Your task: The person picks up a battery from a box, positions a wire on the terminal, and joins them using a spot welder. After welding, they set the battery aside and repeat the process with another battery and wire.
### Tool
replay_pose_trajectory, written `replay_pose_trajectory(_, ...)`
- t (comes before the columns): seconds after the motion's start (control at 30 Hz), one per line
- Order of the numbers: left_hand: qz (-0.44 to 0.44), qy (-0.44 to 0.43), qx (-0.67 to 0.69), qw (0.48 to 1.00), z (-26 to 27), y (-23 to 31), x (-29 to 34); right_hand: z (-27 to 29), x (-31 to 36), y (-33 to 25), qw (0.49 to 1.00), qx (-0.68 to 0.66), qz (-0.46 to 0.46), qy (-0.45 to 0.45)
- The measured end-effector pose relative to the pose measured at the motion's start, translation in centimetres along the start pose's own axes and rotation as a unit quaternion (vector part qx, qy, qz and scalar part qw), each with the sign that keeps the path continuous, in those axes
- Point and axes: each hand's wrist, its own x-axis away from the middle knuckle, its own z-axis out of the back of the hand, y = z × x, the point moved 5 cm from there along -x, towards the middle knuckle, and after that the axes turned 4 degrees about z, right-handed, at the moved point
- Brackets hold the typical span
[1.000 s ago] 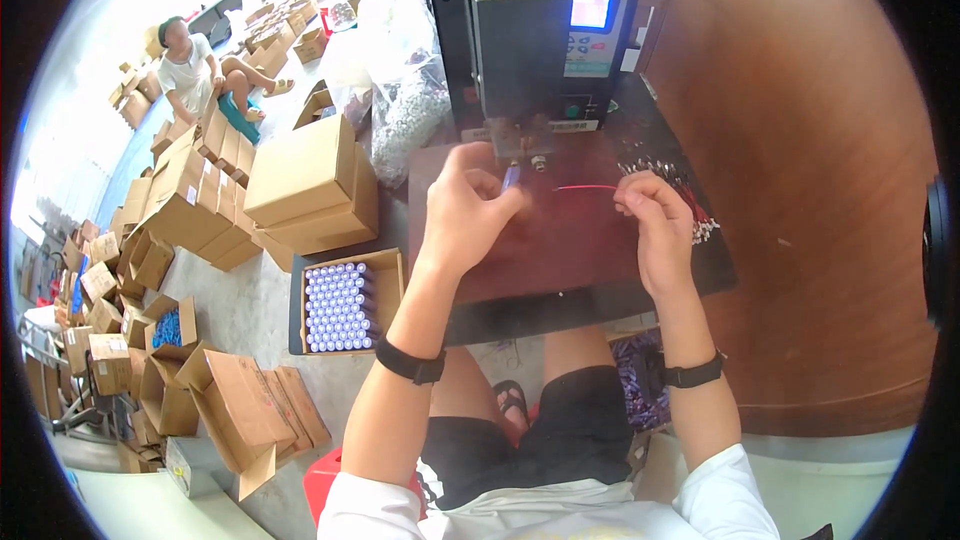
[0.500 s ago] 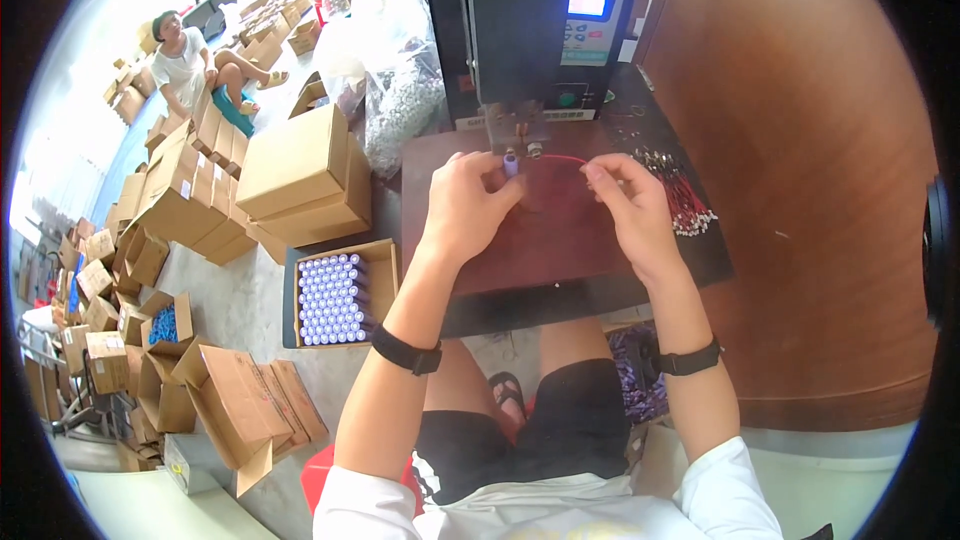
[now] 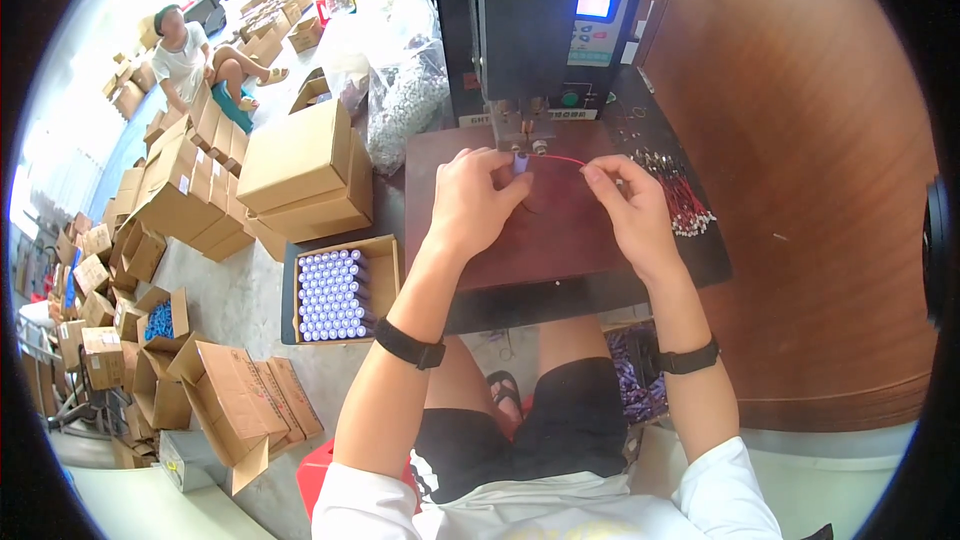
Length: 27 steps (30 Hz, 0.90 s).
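Note:
Under the head of a bench welding machine (image 3: 527, 35), my left hand (image 3: 475, 195) pinches a purple cylindrical battery cell (image 3: 520, 164) upright between thumb and fingers. The cell's top is close beneath the machine's metal electrodes (image 3: 528, 127); whether they touch is too small to tell. A thin red wire (image 3: 560, 158) runs from near the cell's top to my right hand (image 3: 630, 202), whose thumb and forefinger are closed on it. Both hands are over a dark red board (image 3: 480, 260) on the bench.
Left of the board, a cardboard tray (image 3: 385, 270) holds rows of purple cells. Red wires with white connectors (image 3: 685, 200) lie at the right. Behind are stacked cartons (image 3: 295, 160) and clear bags of small parts (image 3: 405, 90). Another person (image 3: 185, 60) sits far left. A brown panel (image 3: 800, 190) stands at right.
The machine appears slightly farther right in the picture, and my left hand with the battery cell has shifted a little right too. Both hands keep their grips; the right has barely moved.

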Motion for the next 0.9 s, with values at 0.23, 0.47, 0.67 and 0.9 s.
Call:
replay_pose_trajectory(0.23, 0.005, -0.003, -0.001, 1.000, 0.0, -0.1, 0.0, 0.1, 0.0, 0.3, 1.000, 0.008, 0.020, 0.002)
replay_pose_trajectory(0.47, 0.033, -0.027, -0.005, 0.999, 0.2, 0.3, 0.0, 0.3, 0.3, -0.1, 0.999, 0.012, 0.030, 0.008)
replay_pose_trajectory(0.67, 0.000, -0.041, -0.016, 0.999, 0.2, 0.5, 0.6, 1.2, 2.0, -1.0, 0.999, 0.006, -0.011, -0.033)
replay_pose_trajectory(0.9, -0.038, -0.120, 0.050, 0.991, 0.2, 2.2, 1.0, 7.1, 6.0, -4.6, 0.999, 0.029, 0.005, 0.024)
